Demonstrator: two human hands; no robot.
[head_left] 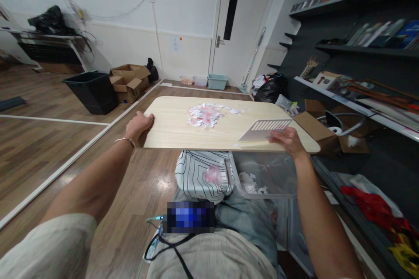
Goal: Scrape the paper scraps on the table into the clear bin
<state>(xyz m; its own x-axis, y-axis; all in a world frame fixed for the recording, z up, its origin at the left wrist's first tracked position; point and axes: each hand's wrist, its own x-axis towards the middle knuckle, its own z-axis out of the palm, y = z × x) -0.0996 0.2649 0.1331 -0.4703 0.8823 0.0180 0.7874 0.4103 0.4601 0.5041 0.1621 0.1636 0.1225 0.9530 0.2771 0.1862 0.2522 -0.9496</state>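
A pale wooden board with rounded corners lies across in front of me. My left hand grips its left edge, fingers on top. In my right hand is a flat white plastic scraper with a row of slots, its lower edge on or just over the board near the front right. White and pinkish paper scraps lie in a heap around the board's middle, with a few scattered to the right. Under the front edge, a clear plastic bin holds some white scraps.
A striped cloth bag with a pink patch rests by my lap, beside the bin. Left stand a black trash bin and an open cardboard box. Another cardboard box and loaded shelves flank the right side.
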